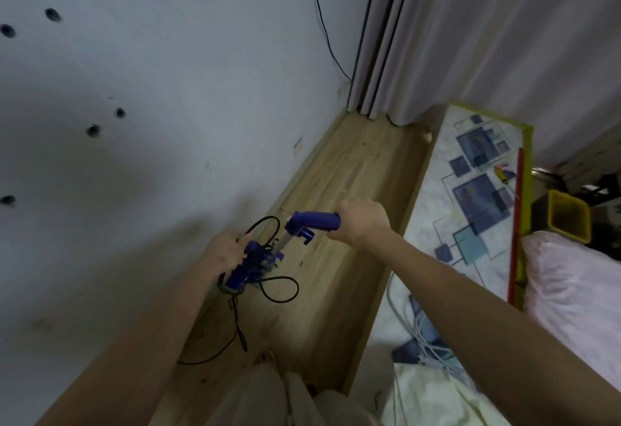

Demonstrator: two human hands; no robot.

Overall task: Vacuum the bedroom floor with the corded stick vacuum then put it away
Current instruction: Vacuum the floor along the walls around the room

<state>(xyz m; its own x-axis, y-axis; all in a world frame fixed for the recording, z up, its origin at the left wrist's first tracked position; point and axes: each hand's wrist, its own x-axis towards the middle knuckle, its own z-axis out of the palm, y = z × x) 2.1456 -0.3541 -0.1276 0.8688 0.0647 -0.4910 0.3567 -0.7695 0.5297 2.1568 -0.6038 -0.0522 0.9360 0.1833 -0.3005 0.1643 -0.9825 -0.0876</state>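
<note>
A blue corded stick vacuum (295,231) stands upright on the narrow strip of wooden floor (353,173) between the wall and the bed, seen from above. My right hand (361,222) grips the end of its blue handle. My left hand (225,247) holds the black power cord (280,288) against the vacuum's blue body, where cord is bunched up. Loose loops of cord hang beside the body and trail down the floor toward my feet. The vacuum's lower part is hidden beneath its upper part.
A grey wall (134,123) with several dark holes runs along the left. Grey curtains (437,39) close off the far end. A bed with a patterned sheet (470,224), pink pillow (578,284) and white cables (423,331) lies right. A yellow bin (568,220) sits beyond.
</note>
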